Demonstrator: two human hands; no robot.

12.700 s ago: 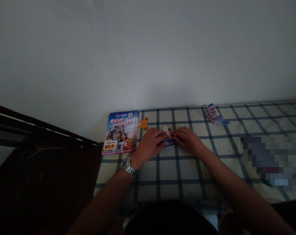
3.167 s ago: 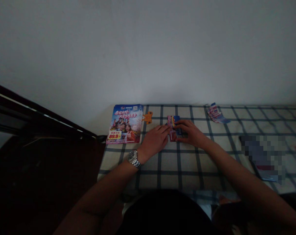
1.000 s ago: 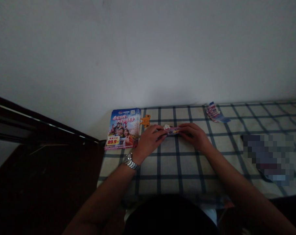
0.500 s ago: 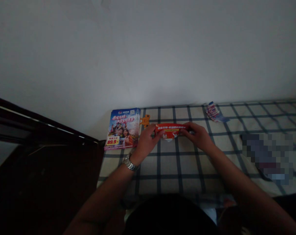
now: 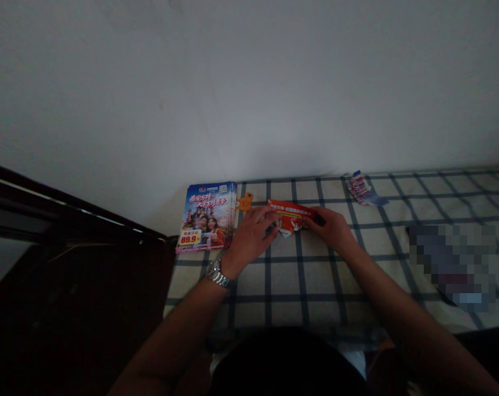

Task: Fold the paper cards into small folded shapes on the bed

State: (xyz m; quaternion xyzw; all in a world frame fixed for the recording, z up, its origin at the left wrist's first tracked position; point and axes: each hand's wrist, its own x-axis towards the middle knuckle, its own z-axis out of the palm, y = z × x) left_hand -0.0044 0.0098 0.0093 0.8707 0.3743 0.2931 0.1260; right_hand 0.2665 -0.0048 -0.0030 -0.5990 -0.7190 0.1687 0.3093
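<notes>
A folded red paper flyer (image 5: 291,213) with white lettering lies low over the checked cloth, between my two hands. My right hand (image 5: 330,226) pinches its right end between thumb and fingers. At the left end, my left hand (image 5: 255,234) has its fingers stretched and apart, with the tips at the paper's edge. The flyer's lower edge comes to a pale, uneven point. Left of my left hand lies a stack of blue and pink flyers (image 5: 208,217) marked 89.9. An orange bear-shaped piece (image 5: 244,202) sits beside the stack, partly behind my left hand.
Checked cloth (image 5: 284,280) covers the surface, which meets a pale wall (image 5: 249,99) at the back. A crumpled blue and pink paper piece (image 5: 363,190) lies at the back right. Nearer on the right is a blurred-out dark object (image 5: 447,269). Dark furniture (image 5: 80,297) borders the left.
My left fingers have loosened from the flyer's left end and spread apart. The flyer now slants down to the right, with more of its printed face showing. My right hand keeps its pinch.
</notes>
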